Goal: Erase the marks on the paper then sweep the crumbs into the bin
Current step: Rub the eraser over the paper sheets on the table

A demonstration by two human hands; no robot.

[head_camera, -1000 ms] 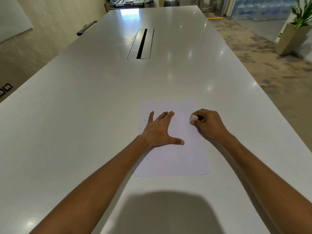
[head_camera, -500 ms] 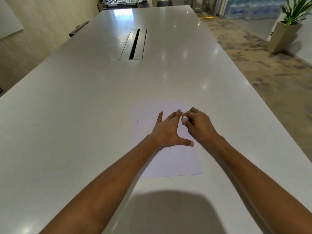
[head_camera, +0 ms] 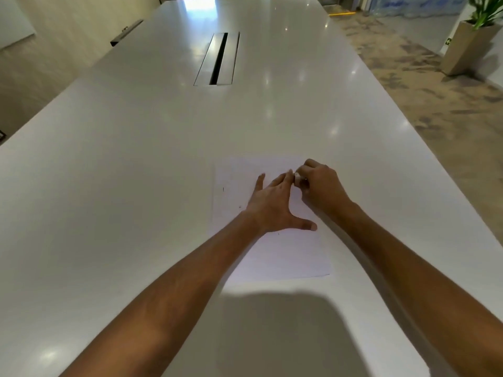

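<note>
a sheet of white paper lies flat on the long pale bench, near its front edge and a little right of the middle. the person's left hand rests palm down on the sheet, its fingers straight and spread, the thumb stuck out to the right along the paper. the right hand sits just beside it at the upper right part of the sheet, fingers curled and pinching a small white eraser, which is down at the paper and right against the tips of the left hand's fingers. most of the eraser is hidden in the grip, so only a pale end shows. on the left part of the sheet there is a short dark stroke, and below it a small dark speck; another tiny mark sits just under the left thumb. whether these are pencil marks or crumbs is too fine to tell. both bare forearms reach in from the bottom of the view, and a soft shadow falls on the bench between them. farther up the bench a narrow slot with metal flaps is set into the top. off to the right, on the patterned floor, stands a tan planter with a green plant.
</note>
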